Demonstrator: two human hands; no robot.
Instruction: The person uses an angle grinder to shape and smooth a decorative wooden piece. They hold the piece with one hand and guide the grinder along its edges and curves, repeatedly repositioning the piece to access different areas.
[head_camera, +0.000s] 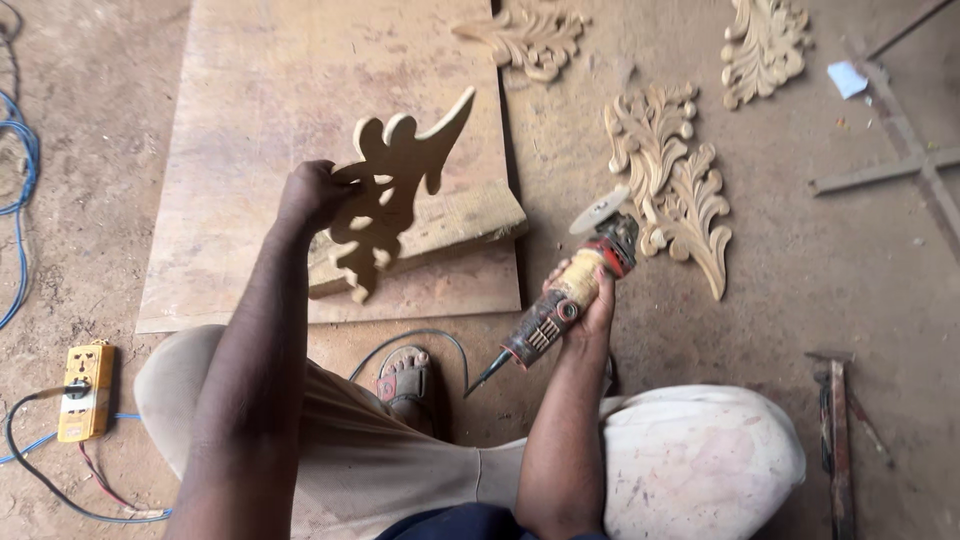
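Note:
My left hand (312, 195) holds up a flat cut-out wooden ornament (392, 185), tilted on edge above a plywood board (260, 120). A thick wooden block (460, 225) lies on the board just behind the ornament. My right hand (590, 305) grips a dusty red angle grinder (570, 290), its disc (600, 210) pointing away from me and held clear of the ornament. The grinder's cable (420, 340) loops down past my sandalled foot (405, 385).
Carved leaf ornaments lie on the dusty floor: one large pair (675, 190) right of the grinder, others at the top (530, 35) and top right (765, 45). A yellow power socket (85, 390) with blue cables sits at left. Metal bars (885, 170) and a hammer-like tool (838, 440) lie at right.

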